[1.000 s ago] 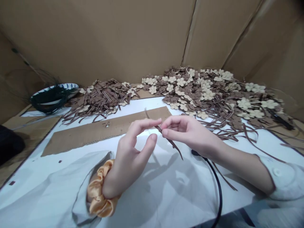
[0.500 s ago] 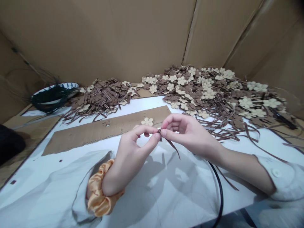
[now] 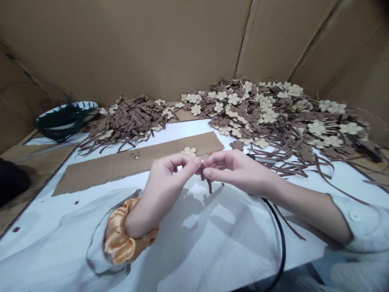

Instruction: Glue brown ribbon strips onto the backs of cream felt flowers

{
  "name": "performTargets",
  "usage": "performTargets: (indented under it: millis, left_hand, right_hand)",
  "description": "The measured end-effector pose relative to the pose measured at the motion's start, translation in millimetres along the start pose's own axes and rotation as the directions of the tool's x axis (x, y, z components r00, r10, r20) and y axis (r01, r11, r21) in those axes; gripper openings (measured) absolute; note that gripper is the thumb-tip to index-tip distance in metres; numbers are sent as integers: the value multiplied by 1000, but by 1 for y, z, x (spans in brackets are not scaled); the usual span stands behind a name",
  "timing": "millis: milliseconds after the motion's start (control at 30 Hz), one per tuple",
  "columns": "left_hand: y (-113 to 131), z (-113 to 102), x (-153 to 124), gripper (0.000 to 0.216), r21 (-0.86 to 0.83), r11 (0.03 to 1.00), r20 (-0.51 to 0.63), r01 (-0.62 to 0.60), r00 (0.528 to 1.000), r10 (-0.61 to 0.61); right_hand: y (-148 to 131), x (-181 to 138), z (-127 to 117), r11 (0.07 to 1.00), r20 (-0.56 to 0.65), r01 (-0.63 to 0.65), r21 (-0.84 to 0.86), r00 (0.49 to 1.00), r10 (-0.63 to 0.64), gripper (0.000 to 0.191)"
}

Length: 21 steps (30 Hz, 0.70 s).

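Observation:
Between my two hands is a narrow brown ribbon (image 3: 209, 185), folded or looped where the fingers meet, with short ends hanging down. My left hand (image 3: 170, 180) pinches it between thumb and forefinger. From the other side, my right hand (image 3: 235, 168) grips it too, its other fingers curled. The fingertips hide part of the loop. Just behind them, a cream felt flower (image 3: 189, 151) lies at the edge of a flat cardboard strip (image 3: 100, 173). An orange scrunchie (image 3: 126, 235) circles my left wrist.
A large heap of brown and cream flowers (image 3: 237, 109) with loose ribbons (image 3: 285, 168) fills the back right. A smaller heap (image 3: 127, 117) and a bowl with dark green wire (image 3: 65, 119) stand at the left. A black cable (image 3: 281, 239) runs beside my right arm. Cardboard walls (image 3: 136, 48) enclose the table.
My thumbs have shifted along the ribbon. Its long tail, which pointed down to the right, now hangs shorter and almost straight down. Something orange now shows behind my right fingers.

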<state>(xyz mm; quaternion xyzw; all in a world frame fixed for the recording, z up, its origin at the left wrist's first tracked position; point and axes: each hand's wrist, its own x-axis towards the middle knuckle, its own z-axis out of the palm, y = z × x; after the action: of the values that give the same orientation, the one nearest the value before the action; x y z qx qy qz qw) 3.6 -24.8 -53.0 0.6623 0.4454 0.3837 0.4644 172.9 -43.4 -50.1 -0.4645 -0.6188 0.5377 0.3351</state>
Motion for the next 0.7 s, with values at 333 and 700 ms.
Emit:
performTargets:
  millis: [333, 700]
  left_hand:
    - [3, -3, 5, 25, 127, 992, -68, 1, 998, 7]
    - [1, -1, 4, 24, 191, 982, -89, -12, 996, 29]
  right_hand:
    - [0, -1, -7, 985, 183, -131, 107, 977, 110, 20]
    - [-3, 0, -6, 984, 129, -133, 120, 985, 117, 27]
